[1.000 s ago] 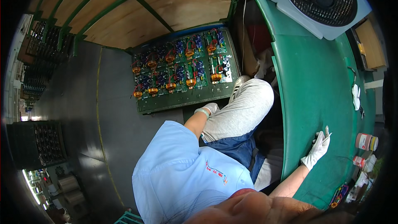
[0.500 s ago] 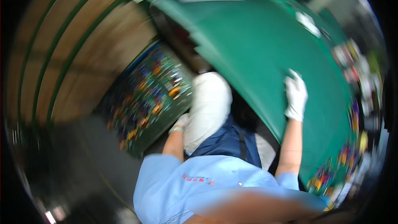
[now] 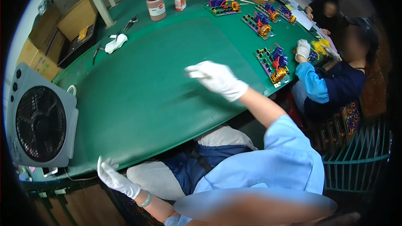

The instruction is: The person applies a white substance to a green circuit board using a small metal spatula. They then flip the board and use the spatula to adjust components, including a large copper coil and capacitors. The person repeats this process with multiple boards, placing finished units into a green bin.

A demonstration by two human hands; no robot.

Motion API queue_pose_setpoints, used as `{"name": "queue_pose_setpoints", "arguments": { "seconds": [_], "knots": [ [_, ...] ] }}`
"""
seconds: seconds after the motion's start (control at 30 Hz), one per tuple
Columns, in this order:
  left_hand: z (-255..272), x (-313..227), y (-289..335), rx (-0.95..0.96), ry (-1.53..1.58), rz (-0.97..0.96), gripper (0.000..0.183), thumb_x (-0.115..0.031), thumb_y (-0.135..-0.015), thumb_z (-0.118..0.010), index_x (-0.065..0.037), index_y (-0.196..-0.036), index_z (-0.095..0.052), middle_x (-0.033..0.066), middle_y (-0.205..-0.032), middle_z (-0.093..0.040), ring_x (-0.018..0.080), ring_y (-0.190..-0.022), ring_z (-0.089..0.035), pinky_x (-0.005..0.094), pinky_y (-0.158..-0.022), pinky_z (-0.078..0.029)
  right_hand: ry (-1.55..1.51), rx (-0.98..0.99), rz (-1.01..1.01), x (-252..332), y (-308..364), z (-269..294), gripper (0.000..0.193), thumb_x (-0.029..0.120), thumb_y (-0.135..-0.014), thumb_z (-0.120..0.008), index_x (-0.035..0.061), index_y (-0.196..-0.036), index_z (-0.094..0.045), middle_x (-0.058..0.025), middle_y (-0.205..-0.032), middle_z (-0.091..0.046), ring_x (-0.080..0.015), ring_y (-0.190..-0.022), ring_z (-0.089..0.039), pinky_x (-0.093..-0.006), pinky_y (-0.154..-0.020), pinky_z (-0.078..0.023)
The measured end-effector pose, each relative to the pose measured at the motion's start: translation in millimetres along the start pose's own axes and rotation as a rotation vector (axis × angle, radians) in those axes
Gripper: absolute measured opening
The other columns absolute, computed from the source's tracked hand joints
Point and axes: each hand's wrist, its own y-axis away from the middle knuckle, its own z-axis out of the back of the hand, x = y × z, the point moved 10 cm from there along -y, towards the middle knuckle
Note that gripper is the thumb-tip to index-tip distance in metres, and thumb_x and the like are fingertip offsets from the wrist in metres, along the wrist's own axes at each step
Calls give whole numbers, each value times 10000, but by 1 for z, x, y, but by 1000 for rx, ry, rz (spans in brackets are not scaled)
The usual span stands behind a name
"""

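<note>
Both my hands wear white gloves. Over the middle of the green tabletop (image 3: 138, 100), my right hand (image 3: 220, 80) hovers with its fingers stretched out toward the left, holding nothing that I can see. My left hand (image 3: 116, 178), with a pale bangle at the wrist, is raised at the table's near left edge; its fingers are extended, slightly blurred, and hold nothing visible. The thing nearest my right hand is a circuit board (image 3: 274, 67) with blue parts, red wires and a copper coil. Similar boards (image 3: 258, 25) lie farther back on the right.
A grey box fan (image 3: 41, 119) stands at the left end. Toward the back are pliers (image 3: 132, 23), a crumpled white glove (image 3: 116, 43), a pink-labelled jar (image 3: 155, 6) and a small carton (image 3: 180, 1). At right, a co-worker's gloved hand (image 3: 302, 50) rests by another board.
My view has swung from the bin of boards on the left round to the table. My left hand has come up from beside that bin; my right hand is still above the tabletop.
</note>
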Motion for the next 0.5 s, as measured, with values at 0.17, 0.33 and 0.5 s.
{"name": "queue_pose_setpoints", "arguments": {
  "seconds": [0.17,0.33,0.5],
  "knots": [
    [-141,-1,33,670,-34,-15,318,-103,-896,-677,-4,-1194,-628,56,-898,-654,104,-770,-581,244,-704,-490,536,-20,-389,-90,96,150,361,41,-838,-591,143,-1178,-655,-123,-1051,-669,-308,-931,-663,-355,-787,-536],
    [-155,-8,41,502,-363,-322,214,-118,-854,-726,-7,-1035,-694,70,-821,-678,129,-694,-602,271,-661,-492,586,223,-617,-171,184,201,495,-44,-725,-583,95,-1200,-599,-148,-1166,-620,-350,-1103,-586,-393,-919,-494],
    [-144,15,31,536,108,-92,198,-60,-897,-669,31,-1072,-672,76,-910,-693,124,-789,-639,239,-730,-510,534,423,-496,-195,173,176,426,6,-745,-624,118,-1156,-613,-152,-1110,-644,-370,-1040,-609,-422,-868,-502]
  ]
}}
